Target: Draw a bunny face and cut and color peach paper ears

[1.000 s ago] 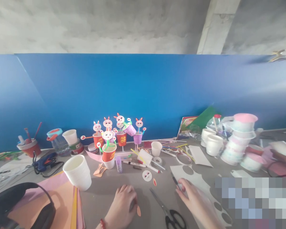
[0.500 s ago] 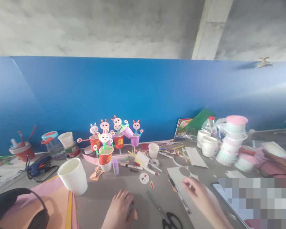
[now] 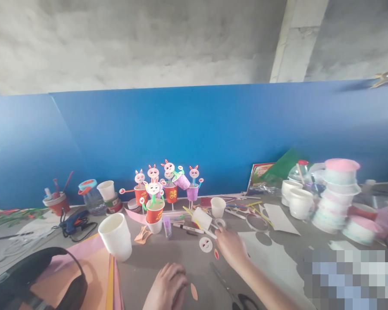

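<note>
My right hand reaches over the desk, its fingers closed at the near end of a slim white marker. Close by lie a round paper rabbit face and a small red-and-orange paper ear. My left hand rests low on the desk with curled fingers; whatever they hold, if anything, is hidden. Beside it is a loose orange paper ear. Black-handled scissors lie between my hands, partly behind my right forearm.
Several rabbit-faced paper-cup figures stand near the blue partition. White stacked cups, headphones and coloured paper are at left. White paper and a decorated cup tower are at right.
My right hand has moved left and forward, from the white paper to the marker. My left hand stays low on the desk. The view has turned slightly left.
</note>
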A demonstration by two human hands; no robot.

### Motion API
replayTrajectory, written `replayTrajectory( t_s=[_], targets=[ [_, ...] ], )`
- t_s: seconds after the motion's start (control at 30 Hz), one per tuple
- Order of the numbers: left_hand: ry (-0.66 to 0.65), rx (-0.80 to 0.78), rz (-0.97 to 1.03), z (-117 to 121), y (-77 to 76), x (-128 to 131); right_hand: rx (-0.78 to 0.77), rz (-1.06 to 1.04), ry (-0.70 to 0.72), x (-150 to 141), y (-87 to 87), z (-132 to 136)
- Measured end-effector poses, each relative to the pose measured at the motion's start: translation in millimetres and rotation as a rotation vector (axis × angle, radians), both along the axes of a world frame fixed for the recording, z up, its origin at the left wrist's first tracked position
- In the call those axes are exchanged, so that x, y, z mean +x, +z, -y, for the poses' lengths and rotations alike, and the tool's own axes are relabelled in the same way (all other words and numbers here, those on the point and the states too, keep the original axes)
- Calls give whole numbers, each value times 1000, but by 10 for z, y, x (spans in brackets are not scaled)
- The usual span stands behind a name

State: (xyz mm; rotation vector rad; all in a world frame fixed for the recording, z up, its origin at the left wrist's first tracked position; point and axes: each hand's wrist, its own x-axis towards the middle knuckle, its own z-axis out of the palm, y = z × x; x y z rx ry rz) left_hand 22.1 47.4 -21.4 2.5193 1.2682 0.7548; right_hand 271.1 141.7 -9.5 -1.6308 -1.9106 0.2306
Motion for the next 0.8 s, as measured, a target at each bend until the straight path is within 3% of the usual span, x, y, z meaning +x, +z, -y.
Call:
replayTrajectory(
  t_s=[0.23, 0.4, 0.53, 0.67, 0.8],
  targets=[
    [55, 87, 80, -87, 176, -32, -75, 47, 65, 232, 152, 134],
    [81, 244, -19, -230, 337, 136, -128, -111, 174, 333, 291, 444],
    [80, 197, -158, -286, 443, 302, -293, -409, 323, 289, 449, 691],
    [120, 151, -176, -243, 422, 366, -335, -696, 362, 138, 524, 789],
    [96, 99, -201, -103, 281, 424, -452, -817, 351, -151, 378, 872]
  ],
)
